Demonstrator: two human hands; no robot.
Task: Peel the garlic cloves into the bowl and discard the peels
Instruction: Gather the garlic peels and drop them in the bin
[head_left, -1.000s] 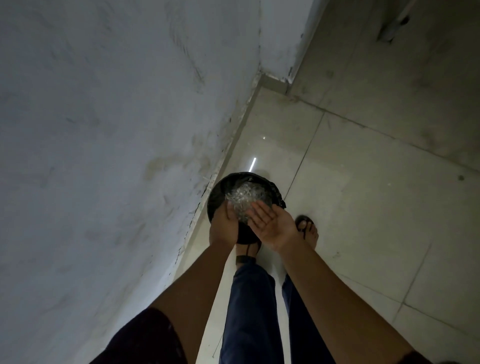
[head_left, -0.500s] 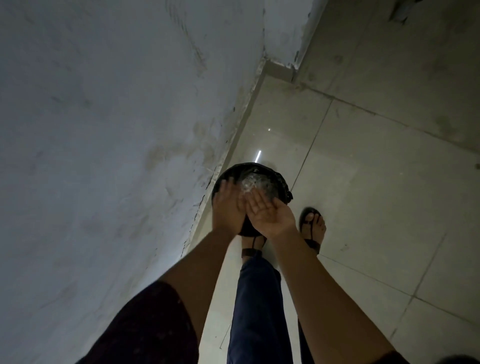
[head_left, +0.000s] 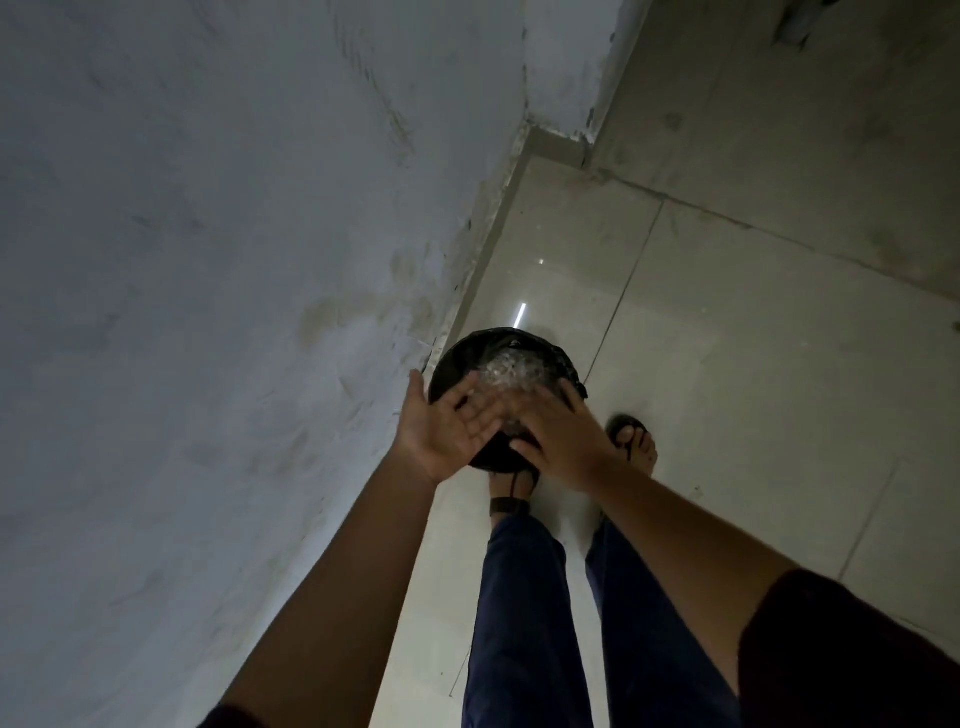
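Here, above the bin (head_left: 460, 358), left hand (head_left: 448, 432) palm-up, right hand (head_left: 566, 442) flat — fingers straight, nothing held; light peels could drift past its rim.

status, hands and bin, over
Left hand open, palm up; right hand open, laid across its fingers. Both over the black-lined bin, pale litter inside. Nothing in the way.

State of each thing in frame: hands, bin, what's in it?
bin: uncovered, black-lined, on the floor against the wall.
bin contents: pale crumpled litter; peels not distinguishable.
left hand: open, palm up, above the bin.
right hand: open, palm down, fingers over the left hand's.
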